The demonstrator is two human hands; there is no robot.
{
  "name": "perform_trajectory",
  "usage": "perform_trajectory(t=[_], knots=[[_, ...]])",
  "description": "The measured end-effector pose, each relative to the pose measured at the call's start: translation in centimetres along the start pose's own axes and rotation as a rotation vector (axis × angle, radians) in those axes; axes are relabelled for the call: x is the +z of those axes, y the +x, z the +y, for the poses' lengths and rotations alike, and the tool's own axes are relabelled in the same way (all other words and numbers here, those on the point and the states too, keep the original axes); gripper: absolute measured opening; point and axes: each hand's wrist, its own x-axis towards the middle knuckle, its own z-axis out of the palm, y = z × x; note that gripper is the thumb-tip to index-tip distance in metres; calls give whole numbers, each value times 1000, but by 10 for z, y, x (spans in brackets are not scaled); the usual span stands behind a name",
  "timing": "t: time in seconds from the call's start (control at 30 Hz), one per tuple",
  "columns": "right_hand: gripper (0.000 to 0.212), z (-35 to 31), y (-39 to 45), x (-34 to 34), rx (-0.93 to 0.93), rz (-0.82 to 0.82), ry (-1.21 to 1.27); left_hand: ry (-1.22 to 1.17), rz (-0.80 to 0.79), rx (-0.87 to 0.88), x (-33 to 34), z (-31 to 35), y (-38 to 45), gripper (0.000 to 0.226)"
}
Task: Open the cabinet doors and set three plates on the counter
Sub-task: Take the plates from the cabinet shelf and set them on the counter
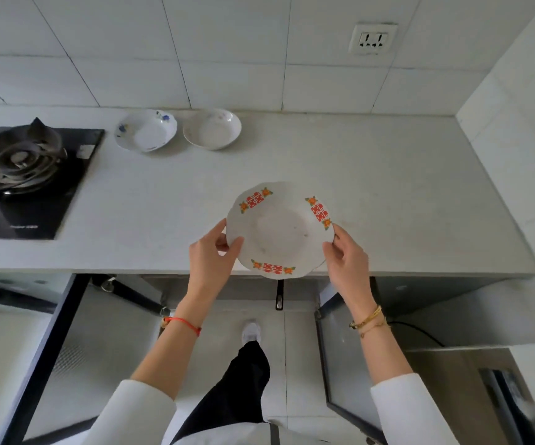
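Note:
A white plate with red and orange motifs (279, 230) hangs over the front edge of the grey counter (388, 194). My left hand (210, 258) grips its left rim and my right hand (346, 258) grips its right rim. Two more plates rest at the back of the counter: one with blue flowers (146, 130) and a plain pale one (211, 128) beside it. Below the counter both cabinet doors stand open, the left door (77, 342) and the right door (346, 358).
A black gas hob (19, 175) with a burner occupies the counter's left end. A wall socket (372, 38) sits in the tiled wall. A pan handle (279, 295) pokes out of the cabinet. A steel appliance (471, 393) stands at the lower right.

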Motion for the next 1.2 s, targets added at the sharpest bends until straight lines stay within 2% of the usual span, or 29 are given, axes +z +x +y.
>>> perform_trajectory(t=[0.3,0.53,0.7,1.0,1.2], knots=[[37,-21,150,24,14,42,13,67,-46,36,14,12,152,49],[39,-23,246,34,7,79,-48,31,-62,43,39,20,244,50],[37,-11,298,40,22,74,-58,17,-58,42,62,20,293,45],[35,28,380,60,62,7,-119,-15,-60,-46,110,1,358,46],[36,53,417,73,106,-27,-121,23,-108,-43,137,-16,391,50]])
